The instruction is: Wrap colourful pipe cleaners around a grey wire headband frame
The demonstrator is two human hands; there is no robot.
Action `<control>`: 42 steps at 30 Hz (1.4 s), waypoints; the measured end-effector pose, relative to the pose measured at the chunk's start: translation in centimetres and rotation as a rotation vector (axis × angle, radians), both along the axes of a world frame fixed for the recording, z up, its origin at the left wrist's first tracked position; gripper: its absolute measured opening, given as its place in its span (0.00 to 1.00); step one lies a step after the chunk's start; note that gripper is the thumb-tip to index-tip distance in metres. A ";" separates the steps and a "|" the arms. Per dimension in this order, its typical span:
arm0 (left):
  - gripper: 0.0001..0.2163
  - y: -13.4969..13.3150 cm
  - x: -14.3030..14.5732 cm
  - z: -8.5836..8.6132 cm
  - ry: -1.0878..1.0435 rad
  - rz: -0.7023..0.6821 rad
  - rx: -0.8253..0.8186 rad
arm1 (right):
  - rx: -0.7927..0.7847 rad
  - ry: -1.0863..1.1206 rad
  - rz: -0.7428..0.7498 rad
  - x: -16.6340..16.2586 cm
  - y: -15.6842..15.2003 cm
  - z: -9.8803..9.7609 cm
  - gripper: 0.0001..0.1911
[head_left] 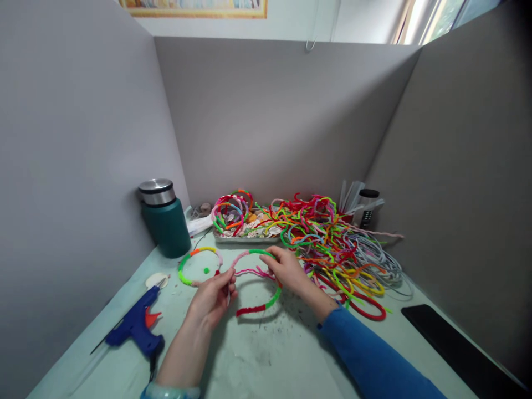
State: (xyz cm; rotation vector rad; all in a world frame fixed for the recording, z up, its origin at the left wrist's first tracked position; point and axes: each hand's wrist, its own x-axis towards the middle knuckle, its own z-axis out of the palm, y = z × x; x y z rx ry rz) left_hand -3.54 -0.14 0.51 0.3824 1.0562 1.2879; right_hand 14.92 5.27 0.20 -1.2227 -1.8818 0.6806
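Observation:
Between my two hands is a curved wire wrapped in pipe cleaner (272, 299), bent into an open ring with pink, green and red stretches. My left hand (214, 296) pinches it near one end, where a pale strand hangs below the fingers. On the green and orange part at the upper right, my right hand (286, 269) closes its fingers round the ring. A loose pink strand (251, 271) runs across the inside toward my right hand. Just left of my left hand lies a finished-looking multicoloured ring (183, 266), with a small green bit (206, 271) inside it.
A blue glue gun (135, 327) rests at the left, its tip over a pale disc (157, 280). Behind it stands a green bottle (166, 227). A tray (249, 240) with rings, a heap of pipe cleaners (316, 227), grey wire (374, 255) and a black slab (453, 343) also occupy the table.

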 end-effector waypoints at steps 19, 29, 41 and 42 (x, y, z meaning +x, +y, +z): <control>0.19 -0.1 0.0 -0.5 0.411 -0.008 0.127 | 0.037 -0.142 -0.026 1.4 0.4 0.9 0.21; 0.09 0.0 0.0 -0.7 0.299 0.036 0.119 | 0.017 -0.664 -0.032 1.6 -0.4 -0.2 0.06; 0.14 -0.2 0.0 -0.4 0.305 -0.033 0.126 | -0.330 0.128 0.072 2.3 0.8 1.3 0.06; 0.15 -0.2 0.1 -0.5 0.304 -0.072 0.119 | -0.394 0.214 0.084 2.3 0.8 1.3 0.06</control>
